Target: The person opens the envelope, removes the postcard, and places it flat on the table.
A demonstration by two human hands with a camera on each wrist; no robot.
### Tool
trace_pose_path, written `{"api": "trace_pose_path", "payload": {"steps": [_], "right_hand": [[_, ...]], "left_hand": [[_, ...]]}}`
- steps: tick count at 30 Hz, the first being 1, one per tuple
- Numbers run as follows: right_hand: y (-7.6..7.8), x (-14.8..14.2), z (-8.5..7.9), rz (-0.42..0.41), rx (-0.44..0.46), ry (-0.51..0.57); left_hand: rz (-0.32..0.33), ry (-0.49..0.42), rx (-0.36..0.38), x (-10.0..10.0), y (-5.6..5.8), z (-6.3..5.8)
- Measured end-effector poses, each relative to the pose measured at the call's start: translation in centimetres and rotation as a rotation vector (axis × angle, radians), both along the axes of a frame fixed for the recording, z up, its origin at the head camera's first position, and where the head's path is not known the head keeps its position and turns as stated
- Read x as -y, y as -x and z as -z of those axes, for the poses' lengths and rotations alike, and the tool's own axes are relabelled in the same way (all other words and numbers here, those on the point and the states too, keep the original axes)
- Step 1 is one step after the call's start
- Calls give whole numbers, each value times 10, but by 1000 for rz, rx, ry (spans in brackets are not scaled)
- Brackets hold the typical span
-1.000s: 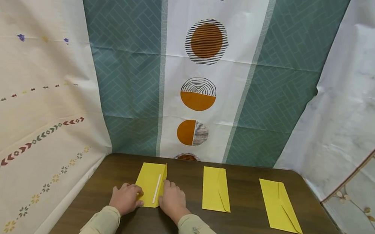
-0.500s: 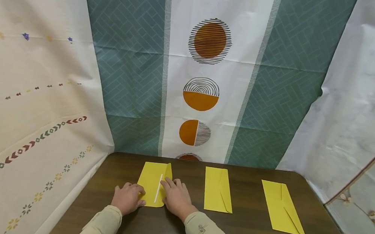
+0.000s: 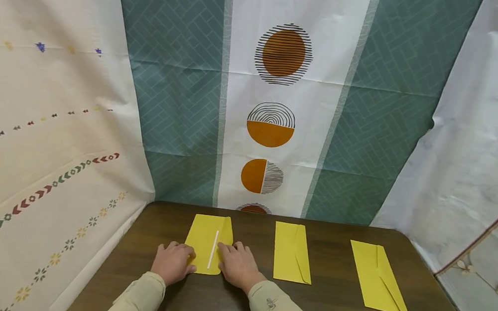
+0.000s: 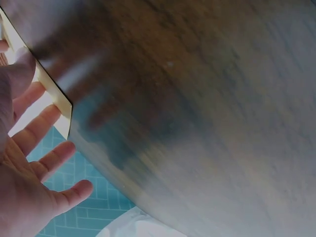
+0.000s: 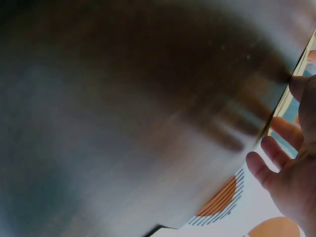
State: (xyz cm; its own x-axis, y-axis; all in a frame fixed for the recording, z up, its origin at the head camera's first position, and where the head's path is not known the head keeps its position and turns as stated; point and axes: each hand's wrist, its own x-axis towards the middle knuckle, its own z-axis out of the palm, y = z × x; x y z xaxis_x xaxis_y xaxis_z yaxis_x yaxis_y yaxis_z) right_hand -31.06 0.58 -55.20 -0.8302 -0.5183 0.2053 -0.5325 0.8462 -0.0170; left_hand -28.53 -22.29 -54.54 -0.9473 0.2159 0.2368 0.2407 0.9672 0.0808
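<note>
A yellow envelope [image 3: 203, 233] lies on the table in front of me, its long flap [image 3: 227, 231] folded out to the right. Alongside the flap's fold runs a white strip [image 3: 213, 249]. My left hand [image 3: 174, 262] rests on the envelope's left edge near the front; in the left wrist view its fingers [image 4: 37, 131] are spread, some against the paper's edge. Across from it, my right hand [image 3: 239, 267] lies with its fingertips on the flap. The right wrist view shows its spread fingers [image 5: 286, 131] at the paper's edge.
Two more yellow envelopes lie to the right on the dark wooden table [image 3: 333, 264]: a middle envelope [image 3: 292, 252] and a far right envelope [image 3: 379, 278]. Patterned cloth [image 3: 180, 119] hangs behind the table's back edge, with pale cloth [image 3: 51, 156] on the left.
The flap was partly raised and now lies flatter toward the right. My right hand went from its outer side onto its top. The left hand stays on the left edge.
</note>
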Motion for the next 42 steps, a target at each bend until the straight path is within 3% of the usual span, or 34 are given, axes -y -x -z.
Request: {"api": "trace_pose_path", "payload": {"steps": [6, 13, 23, 32, 42], "right_hand": [[3, -1, -3, 17, 18, -15], [6, 0, -6, 14, 5, -20], [3, 5, -5, 45, 80, 31], [2, 6, 0, 74, 111, 54], [8, 3, 12, 72, 87, 98]], "left_hand": [[10, -10, 24, -3, 2, 0], [4, -83, 69, -14, 3, -8], [-95, -109, 5, -30, 4, -1], [-183, -123, 81, -36, 7, 13], [-197, -187, 130, -45, 4, 11]]}}
